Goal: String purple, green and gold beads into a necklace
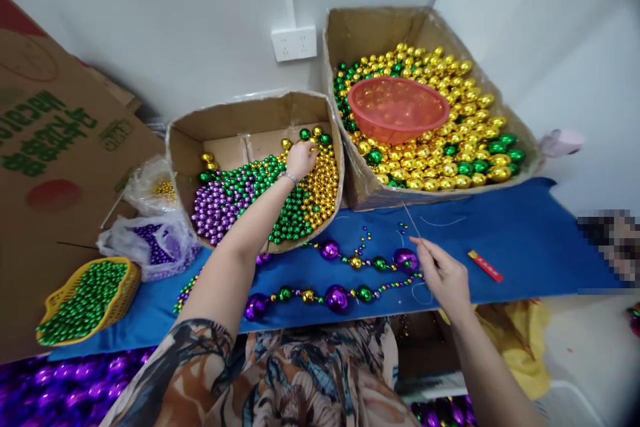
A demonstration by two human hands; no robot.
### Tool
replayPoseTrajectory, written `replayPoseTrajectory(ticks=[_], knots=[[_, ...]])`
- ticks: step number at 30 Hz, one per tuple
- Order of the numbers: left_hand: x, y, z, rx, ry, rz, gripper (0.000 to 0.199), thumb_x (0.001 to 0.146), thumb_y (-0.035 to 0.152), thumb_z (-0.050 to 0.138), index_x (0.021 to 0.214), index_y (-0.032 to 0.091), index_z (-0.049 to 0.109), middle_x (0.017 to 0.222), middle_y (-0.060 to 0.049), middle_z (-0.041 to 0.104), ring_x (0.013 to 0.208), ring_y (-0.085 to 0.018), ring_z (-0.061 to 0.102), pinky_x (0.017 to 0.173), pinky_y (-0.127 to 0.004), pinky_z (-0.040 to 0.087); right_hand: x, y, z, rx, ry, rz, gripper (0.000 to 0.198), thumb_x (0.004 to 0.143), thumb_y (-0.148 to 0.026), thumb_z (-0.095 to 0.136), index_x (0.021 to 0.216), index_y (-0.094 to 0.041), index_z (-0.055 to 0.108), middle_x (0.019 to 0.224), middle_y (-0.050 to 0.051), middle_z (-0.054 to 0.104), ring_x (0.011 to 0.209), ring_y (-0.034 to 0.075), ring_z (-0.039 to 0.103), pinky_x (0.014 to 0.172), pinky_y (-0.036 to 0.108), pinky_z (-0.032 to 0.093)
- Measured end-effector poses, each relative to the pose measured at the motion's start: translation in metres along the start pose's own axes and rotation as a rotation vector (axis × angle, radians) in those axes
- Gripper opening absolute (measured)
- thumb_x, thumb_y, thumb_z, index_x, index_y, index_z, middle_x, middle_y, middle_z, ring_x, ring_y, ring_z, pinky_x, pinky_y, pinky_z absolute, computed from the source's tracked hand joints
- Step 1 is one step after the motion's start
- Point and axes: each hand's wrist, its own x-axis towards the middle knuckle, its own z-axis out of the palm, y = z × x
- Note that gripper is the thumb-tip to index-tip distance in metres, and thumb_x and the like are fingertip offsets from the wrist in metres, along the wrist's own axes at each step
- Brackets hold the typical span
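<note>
My left hand (301, 160) reaches into the smaller cardboard box (225, 121), over gold beads (323, 177) and green beads (293, 213). Its fingers are curled together; whatever they pinch is hidden. Purple beads (220, 210) fill the box's left side. Between thumb and fingers, my right hand (445, 273) grips a thin needle (411, 219) that points up and left. Beside that hand lies a bead garland (336, 298) in two rows on the blue cloth (540, 240), with large purple balls and smaller gold and green ones. Part of it passes behind my left arm.
A larger box (375, 33) of gold and green balls holds a red plastic basin (397, 113). At left stand a yellow basket (131, 287) of green beads and plastic bags (170, 247) of beads. A red-and-yellow cutter-like item (485, 265) lies right of my right hand.
</note>
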Motion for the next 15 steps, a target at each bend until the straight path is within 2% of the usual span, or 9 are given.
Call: replayPoseTrajectory(ticks=[4, 7, 10, 15], knots=[[0.037, -0.011, 0.002, -0.031, -0.030, -0.104, 0.034, 0.090, 0.027, 0.052, 0.115, 0.013, 0.069, 0.113, -0.015, 0.071, 0.104, -0.027, 0.065, 0.093, -0.036, 0.048, 0.000, 0.002, 0.002, -0.027, 0.009, -0.044, 0.030, 0.097, -0.035, 0.051, 0.112, -0.021, 0.072, 0.106, 0.006, 0.076, 0.092, 0.019, 0.073, 0.085, 0.029, 0.057], [0.053, -0.015, 0.007, -0.044, -0.015, -0.133, 0.032, 0.090, 0.028, 0.052, 0.114, 0.014, 0.069, 0.112, -0.014, 0.072, 0.105, -0.026, 0.066, 0.094, -0.035, 0.048, 0.000, 0.003, 0.004, -0.040, 0.024, -0.080, 0.028, 0.097, -0.033, 0.052, 0.112, -0.021, 0.072, 0.107, 0.006, 0.076, 0.095, 0.020, 0.073, 0.084, 0.029, 0.058], [0.057, -0.015, 0.010, -0.050, -0.030, -0.125, 0.032, 0.088, 0.030, 0.055, 0.111, 0.014, 0.069, 0.110, -0.015, 0.072, 0.104, -0.027, 0.066, 0.092, -0.036, 0.049, 0.000, 0.004, 0.004, -0.035, 0.023, -0.092, 0.027, 0.096, -0.032, 0.052, 0.113, -0.024, 0.072, 0.107, 0.005, 0.075, 0.096, 0.021, 0.073, 0.084, 0.031, 0.059], [0.050, -0.012, 0.011, 0.015, -0.131, -0.016, 0.039, 0.080, 0.035, 0.066, 0.113, 0.014, 0.068, 0.111, -0.018, 0.069, 0.104, -0.032, 0.066, 0.090, -0.040, 0.051, 0.001, 0.000, 0.003, -0.032, 0.014, -0.093, 0.026, 0.097, -0.031, 0.052, 0.113, -0.025, 0.071, 0.108, 0.005, 0.075, 0.098, 0.022, 0.073, 0.086, 0.034, 0.060]])
